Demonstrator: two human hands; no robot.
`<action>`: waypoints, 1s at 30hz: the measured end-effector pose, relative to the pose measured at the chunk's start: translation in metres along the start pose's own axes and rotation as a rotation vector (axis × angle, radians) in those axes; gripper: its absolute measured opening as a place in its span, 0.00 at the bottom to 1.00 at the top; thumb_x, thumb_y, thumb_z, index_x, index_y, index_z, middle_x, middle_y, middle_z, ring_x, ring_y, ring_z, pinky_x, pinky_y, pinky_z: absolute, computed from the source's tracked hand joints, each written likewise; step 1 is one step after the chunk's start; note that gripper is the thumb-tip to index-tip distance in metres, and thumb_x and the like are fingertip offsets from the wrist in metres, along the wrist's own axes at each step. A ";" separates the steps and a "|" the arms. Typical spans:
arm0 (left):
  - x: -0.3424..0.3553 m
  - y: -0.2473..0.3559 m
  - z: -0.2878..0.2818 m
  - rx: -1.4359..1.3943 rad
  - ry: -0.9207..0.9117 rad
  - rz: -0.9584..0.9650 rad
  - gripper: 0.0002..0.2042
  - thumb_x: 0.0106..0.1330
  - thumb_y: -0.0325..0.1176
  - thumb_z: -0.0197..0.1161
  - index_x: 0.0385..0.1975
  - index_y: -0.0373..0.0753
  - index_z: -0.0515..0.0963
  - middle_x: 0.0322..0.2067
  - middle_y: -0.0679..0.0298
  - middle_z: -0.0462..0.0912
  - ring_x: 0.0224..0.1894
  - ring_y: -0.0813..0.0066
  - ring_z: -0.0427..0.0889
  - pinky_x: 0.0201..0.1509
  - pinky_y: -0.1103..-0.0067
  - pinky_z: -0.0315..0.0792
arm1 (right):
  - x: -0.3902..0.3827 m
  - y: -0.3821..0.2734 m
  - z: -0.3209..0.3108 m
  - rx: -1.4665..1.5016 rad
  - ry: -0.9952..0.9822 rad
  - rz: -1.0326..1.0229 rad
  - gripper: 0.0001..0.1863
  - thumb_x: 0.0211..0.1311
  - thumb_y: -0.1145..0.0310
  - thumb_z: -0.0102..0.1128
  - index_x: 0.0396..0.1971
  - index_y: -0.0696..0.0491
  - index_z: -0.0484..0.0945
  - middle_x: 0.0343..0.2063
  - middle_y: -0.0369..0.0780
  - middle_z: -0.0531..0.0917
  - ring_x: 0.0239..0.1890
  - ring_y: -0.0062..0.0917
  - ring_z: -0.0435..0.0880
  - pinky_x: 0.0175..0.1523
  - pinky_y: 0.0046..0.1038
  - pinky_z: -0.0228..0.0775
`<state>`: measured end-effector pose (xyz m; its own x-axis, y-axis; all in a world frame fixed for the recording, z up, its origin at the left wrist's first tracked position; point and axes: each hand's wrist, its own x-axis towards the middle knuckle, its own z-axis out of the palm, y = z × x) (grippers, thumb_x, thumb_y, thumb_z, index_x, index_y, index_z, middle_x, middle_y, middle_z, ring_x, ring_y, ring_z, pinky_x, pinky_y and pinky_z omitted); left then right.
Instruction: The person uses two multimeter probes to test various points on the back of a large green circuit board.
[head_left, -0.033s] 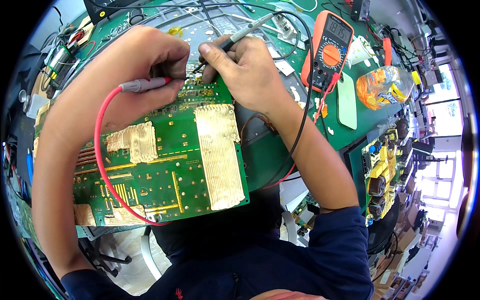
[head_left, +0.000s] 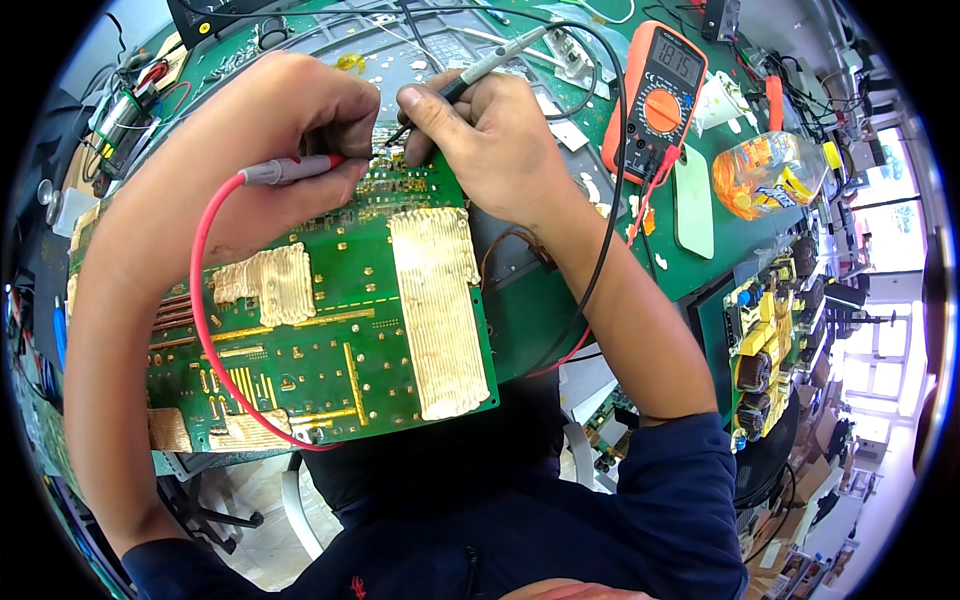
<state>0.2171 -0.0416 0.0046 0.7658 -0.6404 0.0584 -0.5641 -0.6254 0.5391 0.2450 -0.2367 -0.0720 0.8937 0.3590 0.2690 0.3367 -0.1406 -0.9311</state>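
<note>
A large green circuit board (head_left: 330,370) with tinned copper strips and pads lies across the table's near side. Bent over its far part, my left hand (head_left: 325,115) is closed on the red test probe (head_left: 285,170), whose red lead loops down over the board. My right hand (head_left: 490,135) pinches the black test probe (head_left: 500,57), its grey end pointing up and right. Both tips come close together at a row of small components (head_left: 395,180); whether each touches metal is too small to tell. Right of my hands, an orange multimeter (head_left: 660,105) shows a lit reading.
Beside the multimeter are a pale green phone (head_left: 693,205) and an orange-labelled plastic bottle (head_left: 765,175) lying on its side. White scraps dot the grey mat (head_left: 500,215). Another board with yellow-wrapped parts (head_left: 765,350) stands at the right. Black and red leads cross my right forearm.
</note>
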 end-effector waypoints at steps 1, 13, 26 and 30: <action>0.001 -0.001 -0.001 0.001 -0.023 0.001 0.08 0.53 0.19 0.62 0.24 0.29 0.67 0.20 0.62 0.71 0.25 0.75 0.71 0.30 0.79 0.68 | 0.000 0.001 0.000 0.006 0.005 0.002 0.14 0.65 0.67 0.57 0.26 0.63 0.79 0.16 0.39 0.81 0.19 0.17 0.78 0.25 0.23 0.67; -0.016 -0.033 -0.026 -0.582 0.350 -0.117 0.05 0.55 0.22 0.65 0.23 0.32 0.74 0.25 0.62 0.81 0.29 0.85 0.78 0.29 0.87 0.70 | -0.006 -0.003 0.004 0.076 0.056 -0.048 0.13 0.65 0.66 0.59 0.29 0.62 0.78 0.17 0.35 0.80 0.20 0.15 0.77 0.26 0.17 0.66; -0.044 -0.025 -0.003 -0.269 0.529 0.175 0.04 0.56 0.20 0.61 0.30 0.31 0.76 0.31 0.58 0.80 0.36 0.74 0.79 0.43 0.80 0.71 | -0.034 -0.020 0.001 0.074 0.067 -0.379 0.10 0.66 0.68 0.57 0.36 0.62 0.77 0.32 0.41 0.81 0.24 0.17 0.79 0.30 0.16 0.70; -0.043 -0.029 0.000 -0.418 0.593 0.128 0.04 0.54 0.21 0.65 0.27 0.30 0.77 0.27 0.60 0.81 0.30 0.82 0.79 0.31 0.86 0.71 | -0.034 -0.023 -0.001 -0.028 0.029 -0.401 0.14 0.70 0.63 0.52 0.38 0.62 0.75 0.35 0.47 0.81 0.24 0.18 0.77 0.31 0.17 0.68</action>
<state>0.2005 0.0043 -0.0141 0.8068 -0.2747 0.5230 -0.5863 -0.2641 0.7658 0.2073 -0.2470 -0.0593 0.6975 0.3642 0.6171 0.6683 -0.0197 -0.7437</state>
